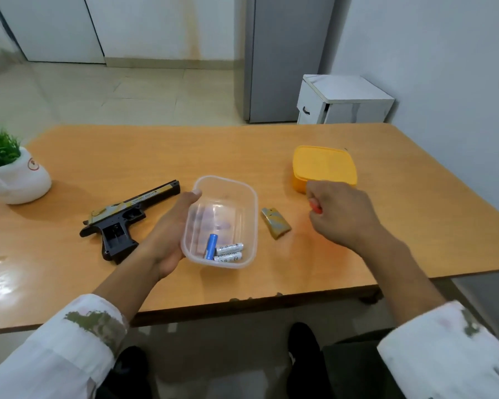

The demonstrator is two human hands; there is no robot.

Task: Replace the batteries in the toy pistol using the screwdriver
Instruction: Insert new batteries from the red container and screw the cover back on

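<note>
Head view. Logged toy pistol (127, 217) flat on its side on orange worktop (156, 151), left of centre, muzzle aimed away and to the right, grip nearest the front edge. Saw grip's battery bay uncovered and dark inside; could not tell whether any cell sat in it. Found detached battery cover (275, 223), camouflage-patterned, lying alone on worktop between container and right hand, touching neither.

Noted left hand (170, 234) gripping clear plastic container (224, 180) by its left wall, thumb hooked over far-left rim, fingers clamped under the base and dimly visible through the plastic. Counted three cells at container's near end: one blue battery (211, 245) and two white batteries (229, 249) side by side, all touching.

Noted right hand (340, 214) above worktop, just in front of yellow lidded box (324, 165), fingers curled tight round screwdriver (314, 203). Caught only a sliver of red handle past the knuckles, shaft hidden.

Recorded white pot with green plant (18, 182) at worktop's far-left edge, apart from pistol. Beyond worktop, marked small white cabinet (343, 99) on tiled floor beside tall grey cabinet (283, 59).
</note>
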